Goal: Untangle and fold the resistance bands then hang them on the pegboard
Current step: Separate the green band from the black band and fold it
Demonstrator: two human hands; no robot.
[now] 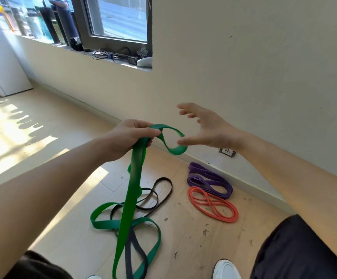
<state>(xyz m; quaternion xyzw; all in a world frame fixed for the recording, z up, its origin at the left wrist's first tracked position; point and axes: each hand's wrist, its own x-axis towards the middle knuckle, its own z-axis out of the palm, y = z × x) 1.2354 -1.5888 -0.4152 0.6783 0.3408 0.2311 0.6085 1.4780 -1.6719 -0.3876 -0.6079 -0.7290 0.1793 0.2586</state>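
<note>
Hanging from the left hand, the wide green rubber resistance band trails to the wooden floor. Left fingers curl round its top loop; the right hand is spread, thumb just beside that loop.

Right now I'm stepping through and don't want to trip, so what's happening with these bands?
A person's left hand grips the green band below its top loop; the rest hangs to the floor, tangled with a black band. The right hand is open beside the loop, holding nothing. The purple band and orange band lie coiled near the wall.
</note>
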